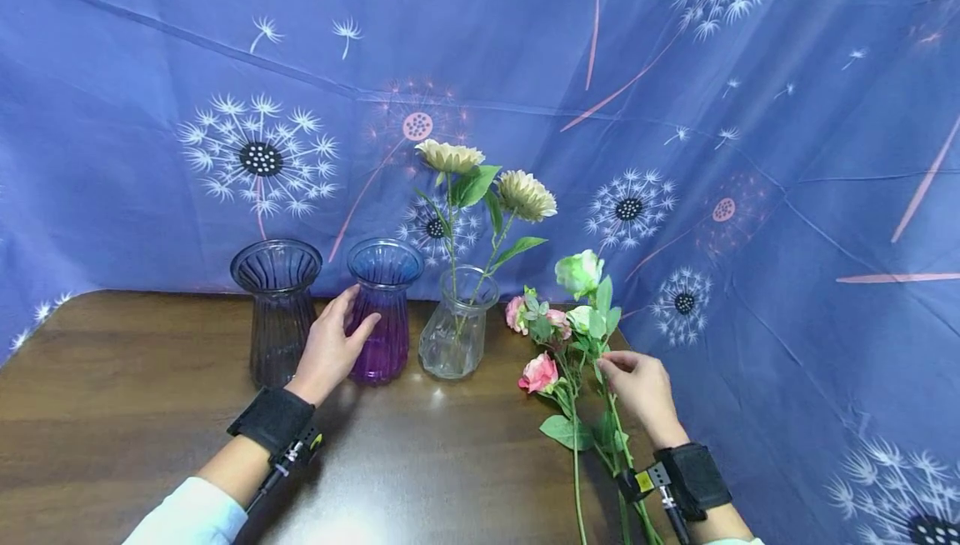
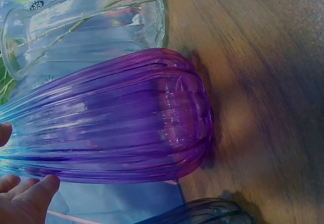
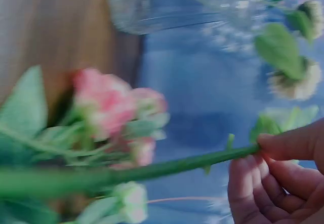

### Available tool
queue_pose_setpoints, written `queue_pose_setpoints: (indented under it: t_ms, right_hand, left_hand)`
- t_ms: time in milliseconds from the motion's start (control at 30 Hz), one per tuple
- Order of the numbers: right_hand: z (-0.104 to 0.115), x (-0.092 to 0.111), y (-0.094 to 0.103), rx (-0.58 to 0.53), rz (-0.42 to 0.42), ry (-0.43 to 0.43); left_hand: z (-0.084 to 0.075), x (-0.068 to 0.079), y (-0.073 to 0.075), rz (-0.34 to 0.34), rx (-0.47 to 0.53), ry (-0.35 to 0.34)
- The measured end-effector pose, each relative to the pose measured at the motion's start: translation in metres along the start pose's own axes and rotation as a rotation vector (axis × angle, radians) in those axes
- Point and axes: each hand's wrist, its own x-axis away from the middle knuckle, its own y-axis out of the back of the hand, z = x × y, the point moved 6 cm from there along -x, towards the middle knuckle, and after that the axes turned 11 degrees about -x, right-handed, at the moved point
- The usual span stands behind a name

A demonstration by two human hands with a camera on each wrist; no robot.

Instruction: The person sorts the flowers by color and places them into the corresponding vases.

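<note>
Three glass vases stand in a row at the table's (image 1: 112,412) far edge: smoky grey vase (image 1: 276,312) far left w/ nothing in it, purple vase (image 1: 383,312) mid, also bare, clear vase (image 1: 457,324) right w/ two cream flowers (image 1: 487,182). Left hand (image 1: 330,349) is spread loosely round the purple vase, prob. just touching. Right hand (image 1: 641,387) pinches the stem of a pink-and-green rose spray (image 1: 562,320) near the clear vase, right of it, blooms raised off the wood.
</note>
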Motion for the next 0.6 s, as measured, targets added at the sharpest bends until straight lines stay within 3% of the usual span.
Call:
queue_pose_setpoints:
  t_ms: [300, 600]
  right_hand:
    - [0.078, -0.006, 0.032, -0.128, -0.177, 0.154]
    - [0.15, -0.01, 0.031, -0.335, -0.223, 0.337]
  left_hand:
    - [-0.001, -0.002, -0.001, 0.027, 0.013, 0.006]
    - [0.001, -0.002, -0.001, 0.035, -0.006, 0.013]
